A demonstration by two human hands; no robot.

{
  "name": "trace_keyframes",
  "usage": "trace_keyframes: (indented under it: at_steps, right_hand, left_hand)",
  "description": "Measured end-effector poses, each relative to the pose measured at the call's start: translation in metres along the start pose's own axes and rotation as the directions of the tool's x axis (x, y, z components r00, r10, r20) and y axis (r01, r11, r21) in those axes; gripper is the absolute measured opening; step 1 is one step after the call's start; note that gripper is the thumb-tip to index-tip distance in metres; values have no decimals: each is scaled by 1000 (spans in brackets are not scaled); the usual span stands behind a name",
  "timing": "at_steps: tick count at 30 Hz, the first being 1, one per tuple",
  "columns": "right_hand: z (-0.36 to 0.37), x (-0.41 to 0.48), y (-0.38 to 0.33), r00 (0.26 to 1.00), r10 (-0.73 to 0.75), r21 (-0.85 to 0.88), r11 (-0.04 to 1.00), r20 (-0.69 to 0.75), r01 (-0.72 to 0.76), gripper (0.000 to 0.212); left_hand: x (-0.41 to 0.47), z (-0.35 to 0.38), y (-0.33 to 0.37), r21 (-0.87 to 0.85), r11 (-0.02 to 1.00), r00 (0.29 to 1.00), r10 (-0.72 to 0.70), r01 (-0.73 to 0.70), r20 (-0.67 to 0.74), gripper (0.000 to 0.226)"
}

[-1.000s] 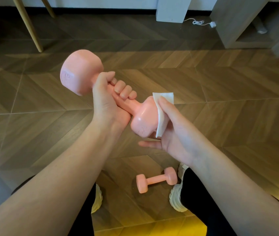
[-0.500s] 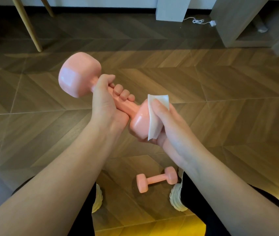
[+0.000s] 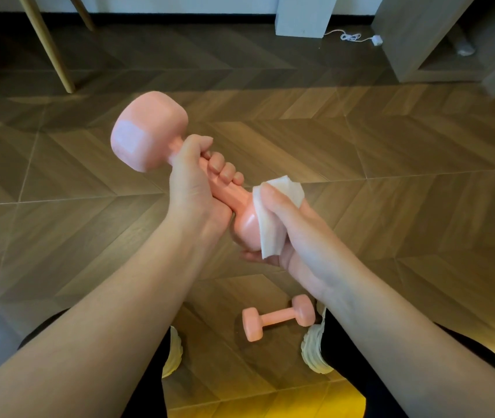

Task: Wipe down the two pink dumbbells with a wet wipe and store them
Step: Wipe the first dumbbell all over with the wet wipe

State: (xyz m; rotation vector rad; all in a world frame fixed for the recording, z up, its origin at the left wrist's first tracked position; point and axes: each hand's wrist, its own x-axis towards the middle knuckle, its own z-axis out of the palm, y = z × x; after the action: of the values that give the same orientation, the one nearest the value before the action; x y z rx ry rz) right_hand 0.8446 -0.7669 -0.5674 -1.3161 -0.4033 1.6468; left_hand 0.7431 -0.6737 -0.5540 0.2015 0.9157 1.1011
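My left hand (image 3: 193, 182) grips handle of pink dumbbell (image 3: 149, 131). My right hand (image 3: 288, 227) wraps wet wipe (image 3: 270, 218) around its near head. Second dumbbell (image 3: 279, 317) on floor (image 3: 391, 191), between my shoes.

I count two pink dumbbells on my feed: the raised dumbbell (image 3: 149, 131) and the lower dumbbell (image 3: 279, 317). There is one wet wipe (image 3: 270, 233). I see two grips, the left grip (image 3: 193, 182) and the right grip (image 3: 294, 227). There are two pale shoes, the left shoe (image 3: 175, 354) and the right shoe (image 3: 315, 348). Two slanted wooden legs show, the thick leg (image 3: 50, 46) and the thin leg (image 3: 84, 13). I make out one white cable (image 3: 348, 36).
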Motion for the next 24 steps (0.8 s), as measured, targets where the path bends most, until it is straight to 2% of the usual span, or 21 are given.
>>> trace_keyframes:
  at_steps: [3,6,9,12,15,19,21,24]
  right_hand:
    - [-6,-2,-5,995,-4,49,999,98,0,38]
    - [-6,-4,-6,984,-43,15,999,170,41,50]
    - [2,-4,-1,994,-43,-15,999,99,45,56]
    - [6,-3,3,1000,-27,-22,999,0,27,54]
    - [3,0,2,1000,-25,21,999,-18,25,47]
    - [-7,0,-1,990,-75,125,990,122,60,58]
    - [-10,-1,0,972,-132,98,989,194,114,61]
    - [-9,-3,2,959,-187,21,982,211,187,59]
  left_hand:
    - [3,1,5,-47,999,1000,-5,4,-25,32]
    - [5,-1,9,-70,998,999,-8,6,-34,32]
    - [2,-4,6,-26,1000,1000,-1,0,-17,32]
    - [0,-2,1,12,1000,1000,13,-13,15,32]
    - [-1,0,1,20,999,999,25,-26,44,32]
    - [4,0,9,-45,999,999,24,-22,34,34]
    - [7,-2,14,-105,994,1000,7,-6,12,36]
    - [9,-5,17,-168,986,1000,-23,22,-7,38]
